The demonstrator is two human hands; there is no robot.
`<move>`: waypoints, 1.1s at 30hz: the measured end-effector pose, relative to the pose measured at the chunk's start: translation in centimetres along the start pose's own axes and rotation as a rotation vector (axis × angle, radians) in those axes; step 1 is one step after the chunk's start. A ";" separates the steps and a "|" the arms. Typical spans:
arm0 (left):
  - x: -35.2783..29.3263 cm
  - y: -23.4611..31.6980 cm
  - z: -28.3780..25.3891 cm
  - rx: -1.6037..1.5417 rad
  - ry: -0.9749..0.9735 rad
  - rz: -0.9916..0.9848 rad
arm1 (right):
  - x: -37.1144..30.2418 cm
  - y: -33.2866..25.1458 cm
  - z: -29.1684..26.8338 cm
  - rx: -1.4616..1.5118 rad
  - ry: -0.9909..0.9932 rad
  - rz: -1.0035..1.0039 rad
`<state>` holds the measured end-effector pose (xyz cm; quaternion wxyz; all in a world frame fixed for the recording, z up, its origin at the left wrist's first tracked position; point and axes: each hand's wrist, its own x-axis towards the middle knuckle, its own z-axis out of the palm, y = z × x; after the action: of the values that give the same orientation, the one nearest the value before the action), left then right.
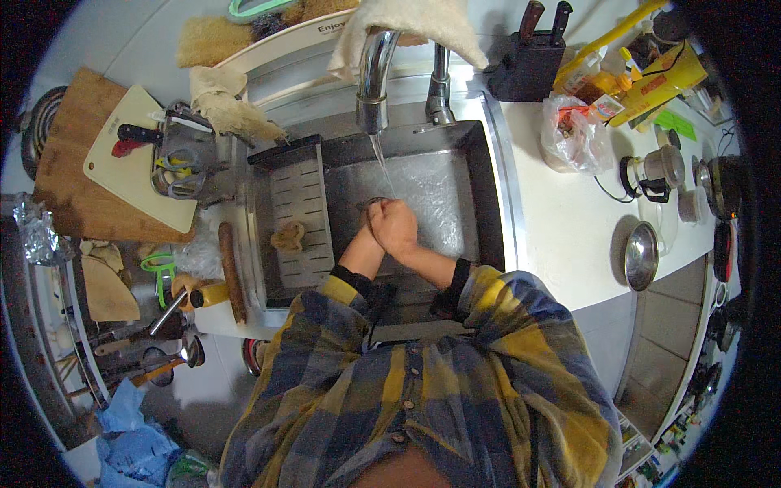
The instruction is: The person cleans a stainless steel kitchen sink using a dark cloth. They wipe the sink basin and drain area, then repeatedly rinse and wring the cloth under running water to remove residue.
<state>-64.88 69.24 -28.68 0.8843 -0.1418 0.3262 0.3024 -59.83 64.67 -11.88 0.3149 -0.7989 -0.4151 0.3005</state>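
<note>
My hands are together over the dark sink [498,236], under a thin stream of water [379,154] from the chrome tap [373,106]. My right hand [394,225] is closed, its fingers curled in against my left hand [371,231]. Most of the left hand lies behind the right one, and its fingers are hidden. A small dark patch shows at the far side of the hands; what it is, I cannot make out. Beside them on the left, a slotted drain tray [299,195] holds a tan sponge-like piece [287,237].
To the left are a cream cutting board [134,154], a wooden board [61,171] and a utensil holder [181,167]. A knife block [527,69] stands at the back right. On the white counter [561,236] are a plastic bag [573,138] and a metal bowl [641,255].
</note>
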 end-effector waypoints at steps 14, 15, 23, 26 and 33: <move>-10.7 -0.2 12.3 0.319 0.084 -0.066 | 8.6 3.8 -8.4 0.185 -0.651 -0.077; -11.1 0.0 12.6 0.301 0.130 -0.062 | 9.0 3.8 -9.0 0.091 -0.713 -0.215; -10.0 -0.8 10.8 0.185 0.078 -0.160 | 4.1 2.8 -2.8 0.294 -0.212 -0.198; -9.6 -1.2 11.1 0.236 -0.085 0.041 | 0.5 2.2 -1.7 0.377 -0.019 -0.248; -4.9 1.9 0.9 0.218 -0.504 -0.047 | -2.3 -2.1 -2.5 0.084 0.047 -0.191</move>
<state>-68.58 68.91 -24.89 0.9544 0.0263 0.1231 0.2707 -60.05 63.02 -8.18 0.3850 -0.7487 -0.4687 0.2675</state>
